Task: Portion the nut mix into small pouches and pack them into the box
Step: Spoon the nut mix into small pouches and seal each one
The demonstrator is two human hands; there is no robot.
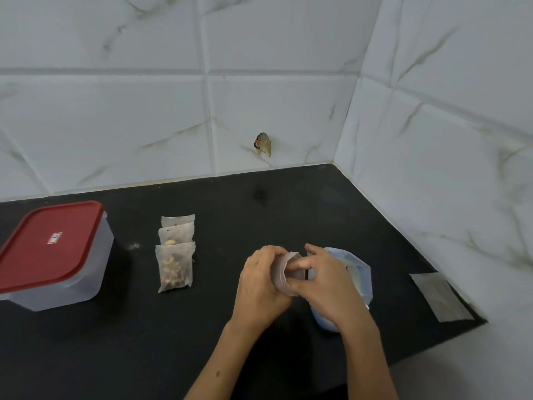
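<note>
— Where am I at?
— Nearest, my left hand (259,280) and right hand (326,284) both grip one open pouch (284,274) over the blue bag (359,274); unfilled, I judge.
— Count, further out?
— Three filled pouches (175,252) on the counter (202,327), one flat empty pouch (439,295), one box (54,255), lid on, nothing packed
</note>
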